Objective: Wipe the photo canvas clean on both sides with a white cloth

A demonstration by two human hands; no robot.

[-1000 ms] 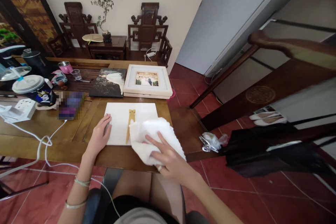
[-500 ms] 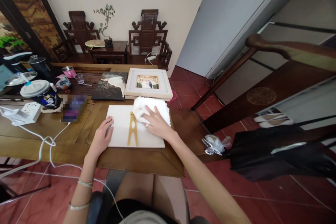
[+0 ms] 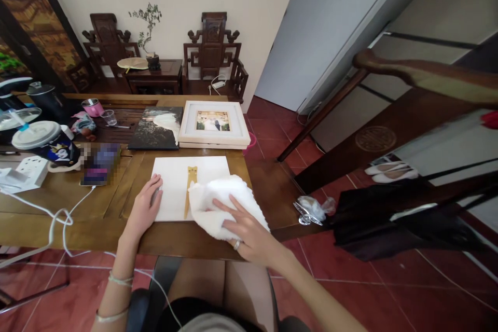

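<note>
A white board point(image 3: 171, 192) lies flat on the wooden table in front of me, with a yellow cat-headed figure point(image 3: 192, 175) on its surface. My left hand point(image 3: 146, 205) rests at the board's left edge, fingers stretched out and holding nothing. A white fluffy cloth point(image 3: 225, 192) is under my right hand point(image 3: 243, 228), whose fingers press into it and bunch it. The cloth covers the board's lower right part, one leg of the figure, and hangs over the table's front edge.
Behind the board lie a white picture frame point(image 3: 213, 140) and a dark panel with a white patch point(image 3: 150, 129). To the left are a lidded cup point(image 3: 46, 142), a phone point(image 3: 101, 163), a power strip point(image 3: 29, 174) and white cables point(image 3: 62, 220). A wooden chair point(image 3: 334, 155) stands at right.
My right hand has drawn the white cloth from the board's upper right down toward me, to its lower right corner and over the table's edge. My left hand stays at the board's left edge.
</note>
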